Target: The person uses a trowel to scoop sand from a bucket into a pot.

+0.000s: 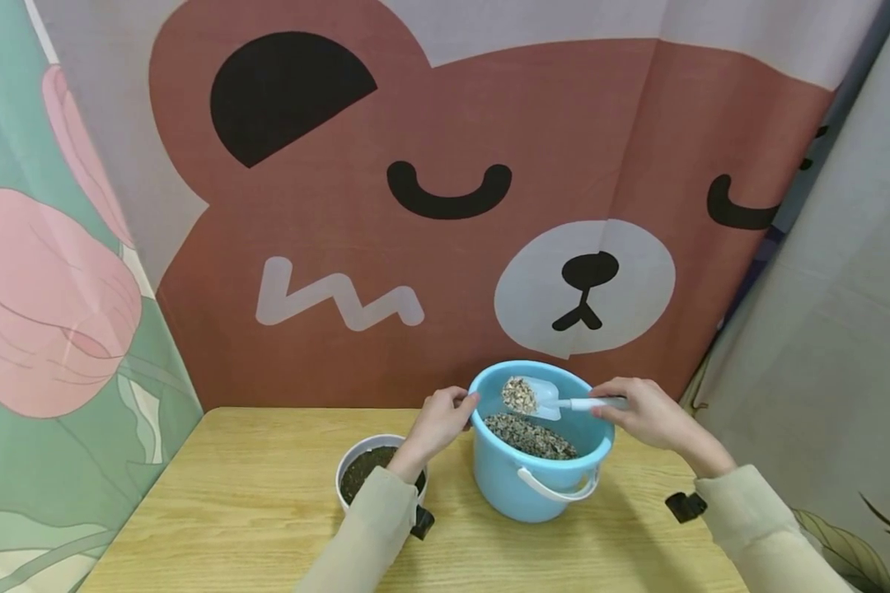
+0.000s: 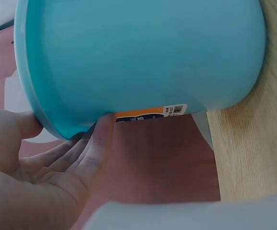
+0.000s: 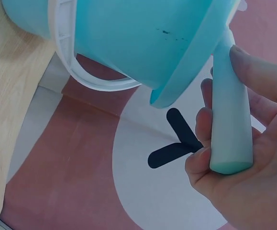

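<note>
One orange barcode label [image 2: 150, 112] on bucket [image 2: 143, 57]

On the wooden table [image 1: 252, 494] stood a blue bucket [image 1: 537, 486] partly filled with gritty grey-brown mix, its white handle [image 1: 556, 492] hanging down at the front, and just to its left a white pot [image 1: 348, 469] of dark soil. The left hand [image 1: 441, 422] rested its fingers on the bucket's left rim, while the right hand [image 1: 641, 412] held a small pale scoop [image 1: 545, 398] by its handle over the bucket, the blade heaped with the same mix. A bear-face cloth [image 1: 445, 206] hung behind the table.
</note>
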Tool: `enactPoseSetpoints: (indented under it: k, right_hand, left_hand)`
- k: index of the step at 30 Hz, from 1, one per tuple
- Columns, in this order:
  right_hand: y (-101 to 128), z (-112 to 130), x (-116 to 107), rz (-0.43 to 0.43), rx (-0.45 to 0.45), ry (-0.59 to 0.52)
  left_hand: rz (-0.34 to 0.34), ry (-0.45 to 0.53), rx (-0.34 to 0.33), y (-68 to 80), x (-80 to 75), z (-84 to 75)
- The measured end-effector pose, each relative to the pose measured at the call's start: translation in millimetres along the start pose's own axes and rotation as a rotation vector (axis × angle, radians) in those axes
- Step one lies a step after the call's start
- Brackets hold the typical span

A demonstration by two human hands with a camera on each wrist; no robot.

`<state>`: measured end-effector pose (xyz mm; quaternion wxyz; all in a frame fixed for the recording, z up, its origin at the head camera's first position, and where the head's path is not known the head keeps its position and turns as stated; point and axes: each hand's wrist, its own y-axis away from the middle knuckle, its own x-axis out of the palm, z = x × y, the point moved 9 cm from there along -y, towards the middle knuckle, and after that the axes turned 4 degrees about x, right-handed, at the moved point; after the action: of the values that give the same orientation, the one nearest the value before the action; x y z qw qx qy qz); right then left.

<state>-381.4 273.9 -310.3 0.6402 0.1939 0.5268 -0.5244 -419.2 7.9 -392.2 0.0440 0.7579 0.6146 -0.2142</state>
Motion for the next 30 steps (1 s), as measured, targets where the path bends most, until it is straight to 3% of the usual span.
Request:
enactPoseSetpoints:
  k: [9,15,24,30]
  right_hand:
    - [-3.7,5.3,-7.1,0.002,0.004,0.003]
    - [-6.3,12.3,-14.4,0.008,0.003,0.006]
    - [-11.3,24.3,-16.9,-0.009,-0.029,0.005]
    - [-14.7,35.8,-14.3,-0.008,-0.048,-0.017]
  left_hand:
    - [0.013,-0.014,0.026,5.5,-5.3,-3.9]
    - [0.032,-0.118,0.076,16.2,-22.8,-19.7]
    - [0.106,-0.213,0.068,47.3,-50.5,-34.8]
    - [0.045,-0.33,0.064,76.2,-83.0,-28.0]
